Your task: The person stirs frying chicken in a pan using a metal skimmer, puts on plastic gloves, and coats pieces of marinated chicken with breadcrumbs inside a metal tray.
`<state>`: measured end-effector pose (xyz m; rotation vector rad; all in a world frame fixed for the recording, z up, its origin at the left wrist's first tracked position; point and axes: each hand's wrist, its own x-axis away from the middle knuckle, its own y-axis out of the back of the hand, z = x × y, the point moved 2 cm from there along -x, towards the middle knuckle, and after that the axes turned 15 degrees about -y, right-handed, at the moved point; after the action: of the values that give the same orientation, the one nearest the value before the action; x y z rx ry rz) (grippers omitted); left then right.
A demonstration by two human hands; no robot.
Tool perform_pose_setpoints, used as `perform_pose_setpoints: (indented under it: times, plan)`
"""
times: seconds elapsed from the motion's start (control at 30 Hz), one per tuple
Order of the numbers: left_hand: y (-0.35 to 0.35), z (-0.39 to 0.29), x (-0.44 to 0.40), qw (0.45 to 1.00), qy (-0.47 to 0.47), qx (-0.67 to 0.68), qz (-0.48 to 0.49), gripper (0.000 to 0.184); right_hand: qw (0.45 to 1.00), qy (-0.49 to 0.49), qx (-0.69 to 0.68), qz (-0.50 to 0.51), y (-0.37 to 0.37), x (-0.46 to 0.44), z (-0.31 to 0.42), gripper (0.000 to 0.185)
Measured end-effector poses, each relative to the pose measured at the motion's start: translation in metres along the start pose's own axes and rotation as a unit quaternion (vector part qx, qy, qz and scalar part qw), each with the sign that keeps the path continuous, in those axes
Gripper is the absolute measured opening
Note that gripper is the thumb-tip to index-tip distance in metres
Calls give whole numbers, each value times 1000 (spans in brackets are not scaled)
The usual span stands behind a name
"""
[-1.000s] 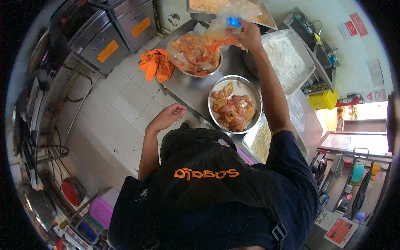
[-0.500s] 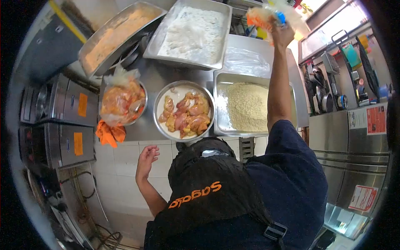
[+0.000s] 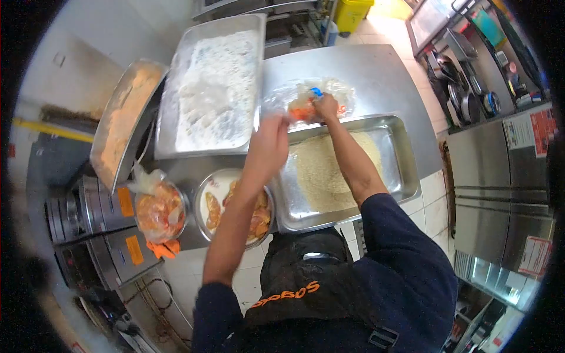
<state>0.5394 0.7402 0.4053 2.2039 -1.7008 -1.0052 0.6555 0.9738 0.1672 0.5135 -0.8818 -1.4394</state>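
Observation:
My right hand (image 3: 327,107) is closed on a clear plastic bag (image 3: 303,110) with orange print and a blue piece at its top. Beneath the bag lies crumpled clear plastic film (image 3: 347,97) on the steel table. My left hand (image 3: 273,141), smeared by motion, reaches toward the bag's left side; its fingers are too blurred to read. Below my right forearm is a deep steel pan (image 3: 406,159) of pale crumbs (image 3: 318,170). Under my left forearm stands a round bowl (image 3: 201,226) with raw chicken pieces (image 3: 259,215) in white liquid, partly hidden.
A large pan of white flour (image 3: 218,88) stands at the back left. Beside it, a tilted pan holds orange powder (image 3: 126,117). Left of the bowl are a bagged bowl of raw chicken (image 3: 158,209) and an orange cloth (image 3: 163,249).
My right hand has brought the bag down from the far right to the table behind the crumb pan. My left hand has risen from my side across the bowl. The view has shifted.

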Motion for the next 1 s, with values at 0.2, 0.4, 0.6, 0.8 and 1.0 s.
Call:
perform_pose_setpoints:
  times: [0.2,0.4,0.6,0.8,1.0]
  plan:
    - [-137,182,-151,925,135,-319,158,45,991,-31,1,129,13,-13,-13,44]
    - [-172,293,-162,903,254,-244,247,39,981,-24,50,185,25,-11,-10,47]
    - [-144,219,-191,975,106,-157,113,15,957,-29,121,261,6,-18,11,47]
    - [-119,151,-153,969,68,-237,21,34,938,-155,115,288,-8,-31,15,43]
    - [-68,11,-12,966,-99,227,79,31,912,201,154,324,8,-41,1,50]
